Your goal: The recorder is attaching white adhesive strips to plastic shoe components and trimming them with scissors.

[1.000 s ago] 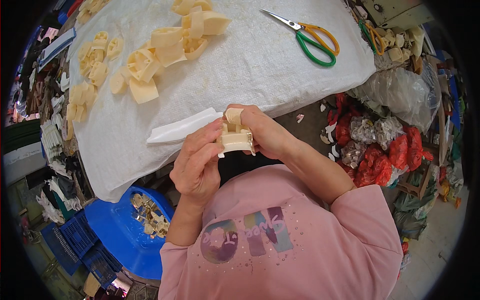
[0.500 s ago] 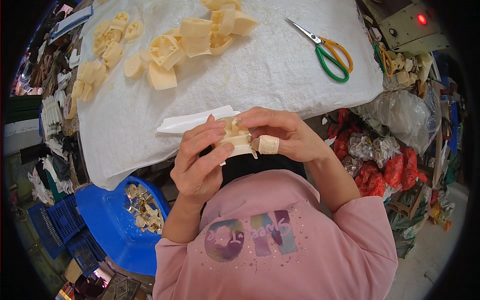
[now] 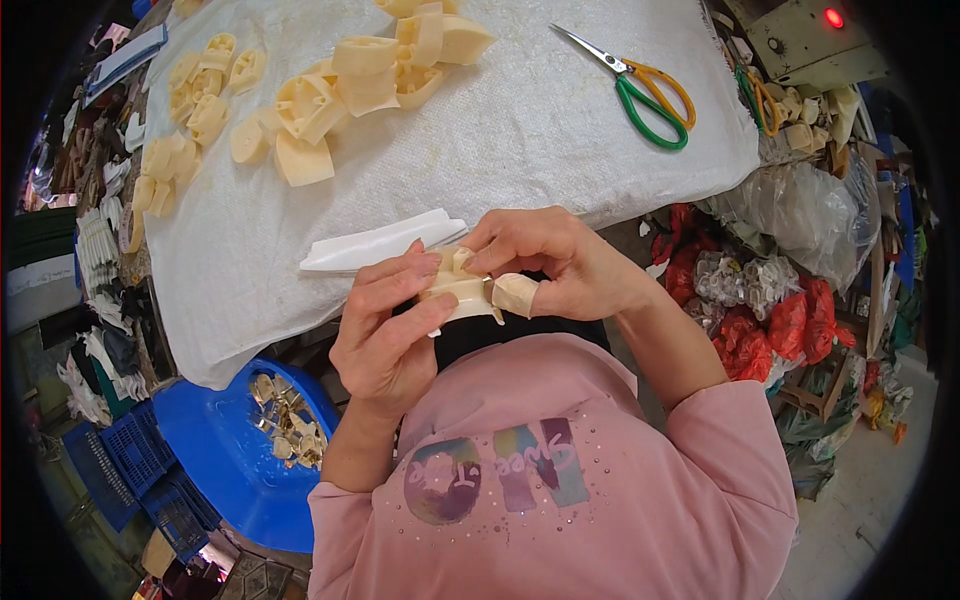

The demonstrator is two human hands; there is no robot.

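In front of my chest, at the near edge of the cloth-covered table, I hold a cream-coloured moulded plastic part (image 3: 460, 300). My left hand (image 3: 380, 325) is closed round its left side, fingers on top and thumb along the near side. My right hand (image 3: 560, 265) pinches the right side, its fingertips on the upper edge. The right thumb, wrapped in beige tape, presses near a small shiny metal bit on the part. Just beyond the hands lies a folded white strip (image 3: 385, 240). The hands partly cover the part.
Several similar cream parts (image 3: 307, 105) lie heaped on the white woven cloth (image 3: 500, 140). Scissors (image 3: 640, 90) with green and yellow handles rest at the far right. A blue basin (image 3: 215, 430) of metallic-looking pieces stands lower left. Red bags (image 3: 790, 330) are on the right.
The taped right thumb has shifted and turned against the part's side, and the right fingers bend closer over its top. The left hand keeps its hold. The whole view has shifted slightly.
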